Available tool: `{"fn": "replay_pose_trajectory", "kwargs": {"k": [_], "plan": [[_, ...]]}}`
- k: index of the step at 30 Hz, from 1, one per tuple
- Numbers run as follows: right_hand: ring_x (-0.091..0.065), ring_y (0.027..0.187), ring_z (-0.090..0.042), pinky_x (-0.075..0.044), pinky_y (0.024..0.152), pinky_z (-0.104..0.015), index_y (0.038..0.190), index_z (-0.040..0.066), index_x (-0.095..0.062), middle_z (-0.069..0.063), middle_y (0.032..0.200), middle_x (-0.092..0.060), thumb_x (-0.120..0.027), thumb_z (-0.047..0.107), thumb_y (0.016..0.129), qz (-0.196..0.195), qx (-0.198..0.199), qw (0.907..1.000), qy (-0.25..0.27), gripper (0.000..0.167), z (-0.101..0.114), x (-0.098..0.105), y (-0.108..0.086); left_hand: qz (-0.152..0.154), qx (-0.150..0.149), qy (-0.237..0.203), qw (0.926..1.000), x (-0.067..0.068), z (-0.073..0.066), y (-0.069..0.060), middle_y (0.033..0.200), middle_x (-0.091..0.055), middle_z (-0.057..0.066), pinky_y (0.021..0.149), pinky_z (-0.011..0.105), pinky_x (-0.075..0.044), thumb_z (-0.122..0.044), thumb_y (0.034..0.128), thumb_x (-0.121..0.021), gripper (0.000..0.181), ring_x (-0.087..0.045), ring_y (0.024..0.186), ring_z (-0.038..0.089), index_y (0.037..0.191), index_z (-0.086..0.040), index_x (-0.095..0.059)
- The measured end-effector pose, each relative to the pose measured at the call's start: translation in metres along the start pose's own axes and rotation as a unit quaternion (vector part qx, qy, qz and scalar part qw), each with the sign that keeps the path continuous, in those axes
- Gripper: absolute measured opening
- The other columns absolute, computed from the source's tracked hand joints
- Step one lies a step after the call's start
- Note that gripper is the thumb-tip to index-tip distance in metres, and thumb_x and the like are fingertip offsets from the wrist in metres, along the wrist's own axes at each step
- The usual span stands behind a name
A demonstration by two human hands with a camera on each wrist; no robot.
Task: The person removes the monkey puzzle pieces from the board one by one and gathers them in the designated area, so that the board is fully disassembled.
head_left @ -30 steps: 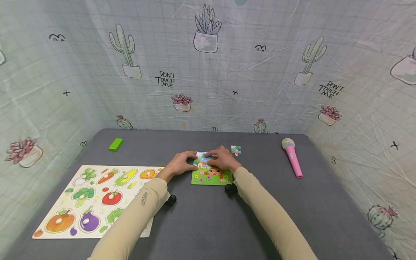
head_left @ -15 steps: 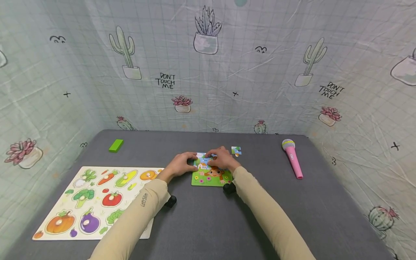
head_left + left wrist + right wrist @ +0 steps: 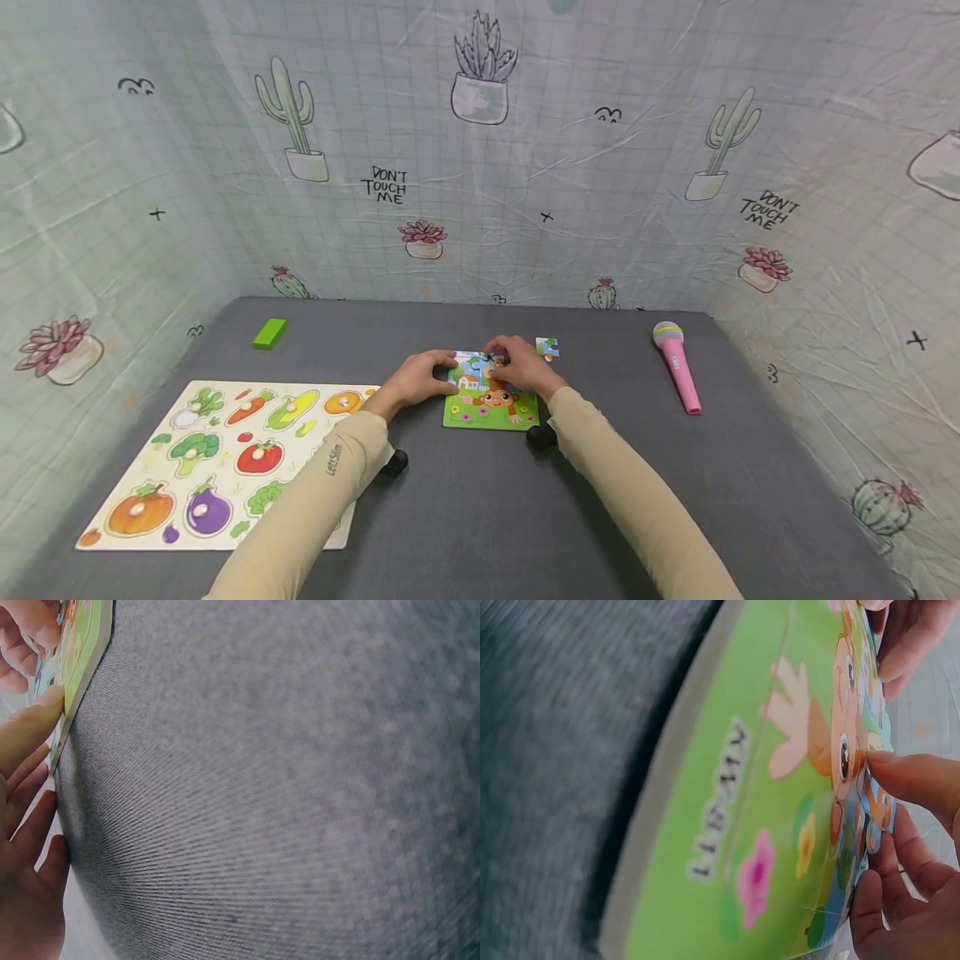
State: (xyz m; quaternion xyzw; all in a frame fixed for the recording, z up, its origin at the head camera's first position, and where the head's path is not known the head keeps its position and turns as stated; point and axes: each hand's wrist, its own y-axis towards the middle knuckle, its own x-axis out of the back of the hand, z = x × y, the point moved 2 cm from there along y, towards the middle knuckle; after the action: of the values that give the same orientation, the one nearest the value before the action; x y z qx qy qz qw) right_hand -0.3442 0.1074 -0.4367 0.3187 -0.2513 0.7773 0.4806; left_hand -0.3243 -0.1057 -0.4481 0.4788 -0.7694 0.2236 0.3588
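A small jigsaw puzzle (image 3: 491,417) with a monkey on green grass lies on the table in the head view. At its left side my left hand (image 3: 417,377) rests thumb and fingertips on the edge, fingers loosely extended. Over the upper right part, my right hand (image 3: 522,367) pinches a puzzle piece (image 3: 880,806) between thumb and fingers. In the right wrist view that piece is slightly tilted against the puzzle's surface; whether it sits in its place I cannot tell. Behind the right hand lies a loose puzzle piece (image 3: 547,347).
On the left is a white vegetable peg board (image 3: 217,417), partly covered by the left sleeve. A green block (image 3: 269,333) lies at the back left. To the right lies a pink microphone (image 3: 678,367). A printed curtain (image 3: 480,183) encloses the table's back and sides.
My right hand has shifted slightly right over the puzzle, uncovering more of its upper middle. The left hand stays at the left edge.
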Motion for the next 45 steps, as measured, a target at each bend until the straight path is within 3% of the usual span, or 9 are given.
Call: {"fn": "replay_pose_trajectory", "kwargs": {"k": [9, 16, 31, 39, 45], "plan": [[-0.059, 0.106, -0.028, -0.052, 0.084, -0.041, 0.11, 0.008, -0.07, -0.011, 0.117, -0.054, -0.066, 0.004, 0.092, -0.013, 0.013, 0.9997, -0.018, 0.019, -0.004, 0.003, -0.003, 0.006, 0.001, 0.007, 1.0, 0.001, -0.002, 0.0, 0.146, -0.049, 0.01, 0.113, 0.047, -0.032, -0.022, 0.0864, -0.076, 0.047, -0.04, 0.137, 0.032, 0.128, -0.003, -0.064], [-0.056, 0.101, -0.026, -0.05, 0.087, -0.041, 0.106, 0.008, -0.073, -0.01, 0.116, -0.053, -0.068, 0.004, 0.091, -0.025, 0.026, 0.999, -0.024, 0.017, -0.003, 0.002, -0.002, 0.008, 0.006, 0.008, 0.9999, 0.001, -0.001, 0.0, 0.146, -0.049, 0.009, 0.113, 0.047, -0.032, -0.022, 0.0865, -0.076, 0.047, -0.04, 0.138, 0.031, 0.128, -0.004, -0.064], [-0.05, 0.113, -0.028, -0.049, 0.091, -0.042, 0.12, 0.005, -0.068, -0.013, 0.128, -0.047, -0.069, 0.007, 0.092, -0.004, 0.006, 0.9999, 0.012, 0.028, -0.006, 0.004, -0.006, 0.007, 0.005, 0.01, 0.9999, -0.001, 0.0, -0.001, 0.146, -0.049, 0.009, 0.113, 0.047, -0.032, -0.022, 0.0863, -0.077, 0.047, -0.04, 0.138, 0.031, 0.128, -0.004, -0.064], [-0.056, 0.103, -0.025, -0.051, 0.084, -0.04, 0.121, 0.004, -0.069, -0.013, 0.129, -0.055, -0.066, 0.006, 0.093, -0.022, 0.011, 0.9982, 0.055, 0.029, -0.01, 0.008, -0.011, 0.008, 0.008, 0.008, 0.9999, -0.001, 0.0, -0.001, 0.147, -0.049, 0.008, 0.114, 0.047, -0.031, -0.022, 0.0865, -0.076, 0.047, -0.039, 0.138, 0.031, 0.128, -0.004, -0.064], [-0.062, 0.092, -0.026, -0.052, 0.081, -0.041, 0.126, 0.006, -0.066, -0.014, 0.131, -0.056, -0.065, 0.009, 0.094, -0.032, -0.038, 0.9884, 0.144, 0.032, -0.02, 0.017, -0.019, 0.009, 0.001, 0.011, 0.9999, -0.001, 0.0, -0.001, 0.147, -0.049, 0.009, 0.113, 0.048, -0.031, -0.022, 0.0865, -0.076, 0.047, -0.039, 0.138, 0.031, 0.128, -0.004, -0.064]]}}
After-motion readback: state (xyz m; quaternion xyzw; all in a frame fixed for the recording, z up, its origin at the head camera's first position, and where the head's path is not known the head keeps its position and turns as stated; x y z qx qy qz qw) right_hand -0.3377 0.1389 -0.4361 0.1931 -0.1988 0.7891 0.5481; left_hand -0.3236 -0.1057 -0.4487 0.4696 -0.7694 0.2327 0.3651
